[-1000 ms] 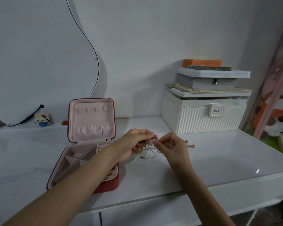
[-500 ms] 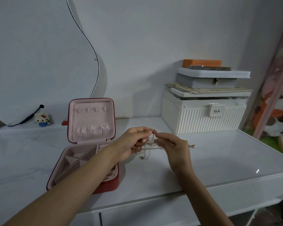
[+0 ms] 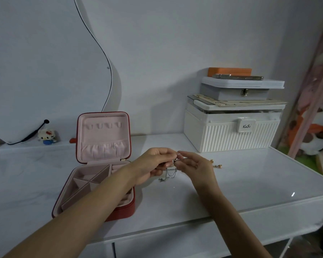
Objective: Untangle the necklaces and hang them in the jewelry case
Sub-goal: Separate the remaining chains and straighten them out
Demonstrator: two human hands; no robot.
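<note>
A tangle of thin necklaces [image 3: 170,173] hangs between my hands just above the white table [image 3: 250,183]. My left hand [image 3: 155,164] pinches the chains at the top, fingers curled. My right hand [image 3: 192,162] pinches the same bunch from the right, fingertip to fingertip with the left. Gold ends of a chain [image 3: 217,164] lie on the table behind my right hand. The red jewelry case [image 3: 101,164] stands open at the left, pink lid upright with small hooks and a gathered pocket; my left forearm crosses its tray.
A white ribbed storage box [image 3: 231,135] with a grey box and an orange item stacked on it stands at the back right. A curved mirror [image 3: 45,71] and a small cat figure [image 3: 47,136] are at the back left. The table's front edge is close below my arms.
Both hands have risen slightly and drawn together, lifting the tangled chains higher off the table. My right fingers have loosened and spread a little.
</note>
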